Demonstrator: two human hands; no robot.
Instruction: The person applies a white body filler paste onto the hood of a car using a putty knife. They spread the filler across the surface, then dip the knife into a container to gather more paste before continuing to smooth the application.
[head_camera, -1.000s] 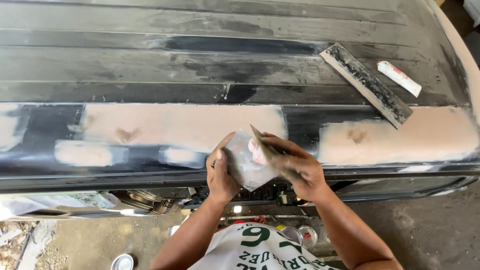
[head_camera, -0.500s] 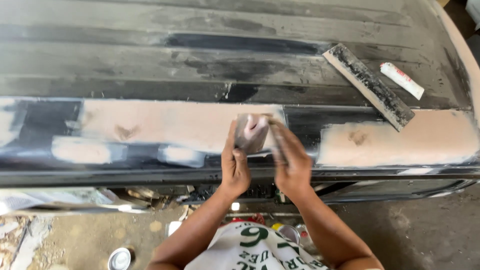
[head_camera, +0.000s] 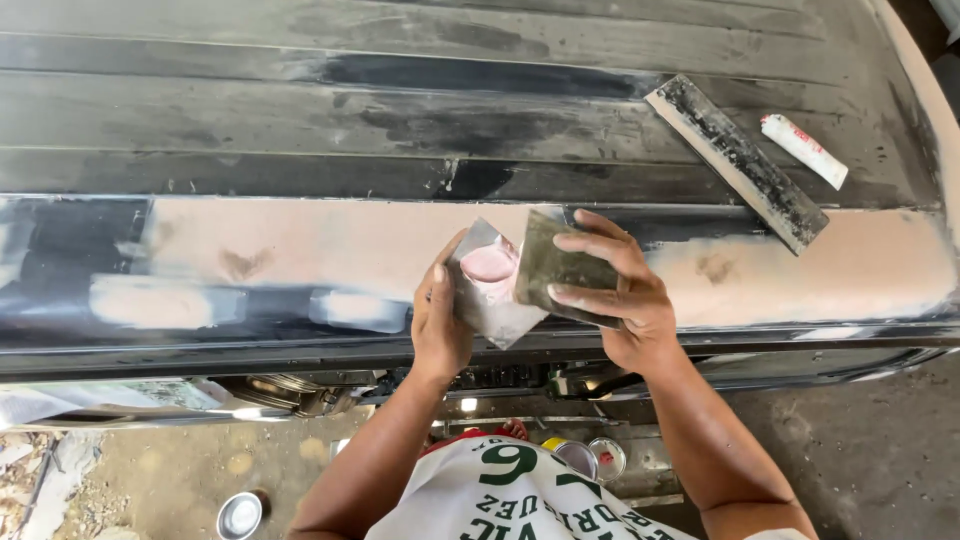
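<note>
Hands sit together again over the front edge of the panel (head_camera: 300, 120), and that is the main change we see. A second ago they were lower, cupped close around the plate; half a second ago they had lifted and turned almost upright; now they have opened out so that both tools face up and can be read.

Our left hand (head_camera: 440, 325) grips the mixing plate (head_camera: 490, 290) from the side, thumb along its edge, with a lump of pink filler (head_camera: 490, 263) showing on its upper part. Our right hand (head_camera: 620, 300) is closed on the spreader (head_camera: 560, 270), fingers laid across its back, its edge overlapping the plate right beside the filler. Neither tool touches the panel; both hang just above the pale sanded band (head_camera: 300, 240).

We judge from this that the filler is being worked or gathered on the plate, not yet laid on the band.

Farther up the panel, untouched and in the same spots as before, lie a long sanding board (head_camera: 735, 160) and a small white tube (head_camera: 803, 150), well apart from our hands. Round tins (head_camera: 240, 515) stand on the ground below.
</note>
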